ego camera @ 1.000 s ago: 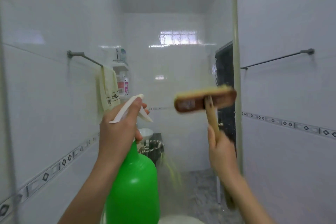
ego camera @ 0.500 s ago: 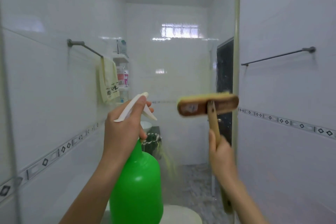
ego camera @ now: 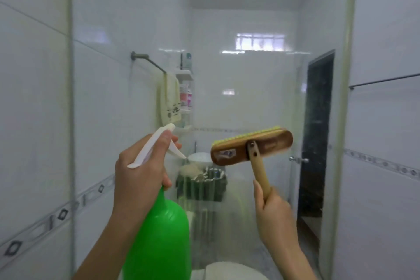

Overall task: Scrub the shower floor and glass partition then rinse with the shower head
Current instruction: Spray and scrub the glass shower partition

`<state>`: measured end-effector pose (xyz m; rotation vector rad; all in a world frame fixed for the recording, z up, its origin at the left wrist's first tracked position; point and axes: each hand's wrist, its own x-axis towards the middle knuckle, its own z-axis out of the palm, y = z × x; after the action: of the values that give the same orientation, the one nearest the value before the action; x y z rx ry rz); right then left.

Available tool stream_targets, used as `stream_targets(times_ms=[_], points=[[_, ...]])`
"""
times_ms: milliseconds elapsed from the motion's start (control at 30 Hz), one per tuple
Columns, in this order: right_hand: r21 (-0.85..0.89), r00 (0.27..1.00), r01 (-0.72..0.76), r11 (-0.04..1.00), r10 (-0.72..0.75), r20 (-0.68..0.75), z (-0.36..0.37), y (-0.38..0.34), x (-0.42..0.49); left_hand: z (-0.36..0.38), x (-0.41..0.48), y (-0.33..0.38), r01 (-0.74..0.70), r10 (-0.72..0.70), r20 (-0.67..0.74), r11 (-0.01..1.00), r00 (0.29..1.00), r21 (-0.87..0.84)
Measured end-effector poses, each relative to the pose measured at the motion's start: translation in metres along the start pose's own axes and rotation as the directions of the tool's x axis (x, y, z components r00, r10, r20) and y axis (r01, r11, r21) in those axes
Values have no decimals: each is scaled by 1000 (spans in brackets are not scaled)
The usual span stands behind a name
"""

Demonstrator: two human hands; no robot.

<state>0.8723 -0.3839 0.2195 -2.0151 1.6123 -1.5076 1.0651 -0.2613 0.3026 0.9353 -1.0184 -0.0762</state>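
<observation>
My left hand (ego camera: pixel 141 175) grips the white trigger head of a green spray bottle (ego camera: pixel 159 238), nozzle aimed at the glass partition (ego camera: pixel 250 88) in front of me. My right hand (ego camera: pixel 273 216) holds the wooden handle of a scrub brush (ego camera: pixel 251 147). The brush head stands level and raised, its yellow bristles turned toward the glass. Wet streaks run down the pane below the nozzle. Neither the shower head nor the shower floor shows here.
A towel (ego camera: pixel 169 100) hangs from a rail on the left wall beside a corner shelf (ego camera: pixel 185 95) of bottles. Behind the glass stand a dark basket (ego camera: pixel 201 183) and a dark door (ego camera: pixel 317 134). The partition's frame post (ego camera: pixel 341 120) rises at right; a white toilet rim (ego camera: pixel 231 270) sits below.
The view has swung to the right. The brush head has dropped a little and shifted right along the glass. My left hand keeps its grip on the sprayer.
</observation>
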Motion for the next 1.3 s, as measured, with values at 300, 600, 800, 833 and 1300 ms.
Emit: stream_targets(times_ms=[300,600,800,833,1300], points=[[205,973,224,953,-231,12,17,-125,68,-47,16,-2,-43,53,-89,994,995,104],[266,968,224,938,-245,51,51,-192,58,-91,27,-2,-34,56,-144,988,988,148],[299,969,194,934,-230,92,62,-196,57,-106,38,-1,-38,64,-178,989,982,143],[294,968,152,943,-202,146,64,-180,34,-111,39,0,-41,66,-184,989,981,139],[347,946,243,906,-301,121,66,-263,76,-141,58,19,-62,87,-239,992,967,111]])
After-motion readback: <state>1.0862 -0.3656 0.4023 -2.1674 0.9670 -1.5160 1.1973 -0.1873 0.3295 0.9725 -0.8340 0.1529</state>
